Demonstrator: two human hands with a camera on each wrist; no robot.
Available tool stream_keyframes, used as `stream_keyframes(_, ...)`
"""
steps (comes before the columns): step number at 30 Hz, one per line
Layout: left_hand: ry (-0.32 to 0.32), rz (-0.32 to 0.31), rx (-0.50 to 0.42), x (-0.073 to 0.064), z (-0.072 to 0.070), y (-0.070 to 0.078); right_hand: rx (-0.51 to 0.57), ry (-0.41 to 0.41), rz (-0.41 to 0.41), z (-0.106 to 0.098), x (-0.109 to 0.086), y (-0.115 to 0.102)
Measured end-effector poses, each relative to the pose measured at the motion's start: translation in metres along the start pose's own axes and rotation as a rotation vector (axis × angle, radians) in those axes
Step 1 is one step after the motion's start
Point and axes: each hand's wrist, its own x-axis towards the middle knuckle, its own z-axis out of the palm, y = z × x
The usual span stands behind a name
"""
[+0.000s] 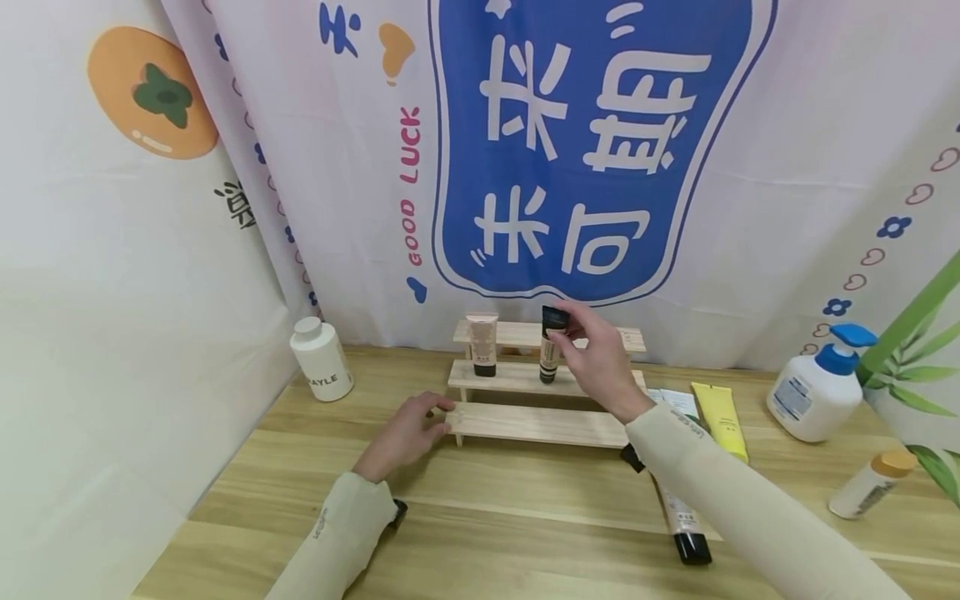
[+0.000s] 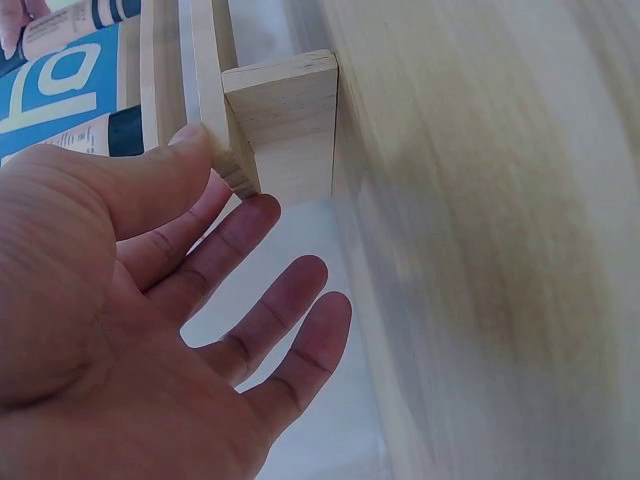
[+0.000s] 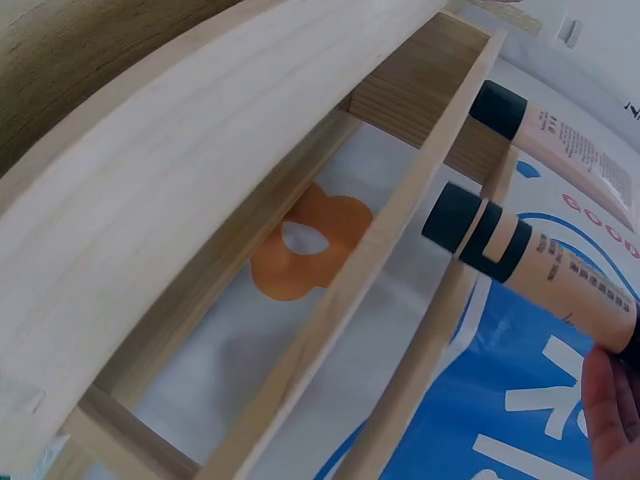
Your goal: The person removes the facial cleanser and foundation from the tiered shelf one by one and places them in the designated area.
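A three-step wooden rack [image 1: 536, 423] stands on the table against the wall cloth. My left hand [image 1: 408, 433] pinches the left end of its lowest step. In the left wrist view the thumb [image 2: 165, 185] lies on the board and a fingertip touches its edge, while the other fingers spread below. My right hand [image 1: 600, 354] grips a beige tube with black ends and bands [image 1: 550, 354] by its upper end, cap down over the middle step. Whether the cap [image 3: 452, 215] touches the wood I cannot tell. A pinkish tube [image 1: 483, 340] stands on its black cap on that step's left.
A white bottle [image 1: 322, 360] stands left of the rack. On the right are a yellow tube [image 1: 722, 417], a black-capped tube [image 1: 684, 521] lying partly under my right sleeve, a blue-topped pump bottle [image 1: 816, 393] and an orange-capped bottle [image 1: 870, 485]. Green leaves [image 1: 918, 375] edge the far right.
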Motion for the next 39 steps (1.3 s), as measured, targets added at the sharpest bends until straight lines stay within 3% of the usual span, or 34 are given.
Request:
stream_keyframes(7, -0.002, -0.001, -0.003, -0.001, 0.001, -0.002, 0.019, 0.023, -0.038, -0.015, -0.002, -0.003)
stream_keyframes(15, 0.003, 0.017, 0.001, 0.000, 0.001, -0.005, 0.016, 0.036, 0.030, -0.050, -0.010, -0.002)
stream_keyframes(25, 0.011, 0.012, -0.009, -0.001, 0.000, -0.004, -0.114, 0.081, 0.088, -0.094, -0.029, 0.006)
stream_keyframes(39, 0.015, 0.034, -0.025, 0.000, 0.000, -0.001, -0.328, 0.075, 0.037, -0.146, -0.068, 0.012)
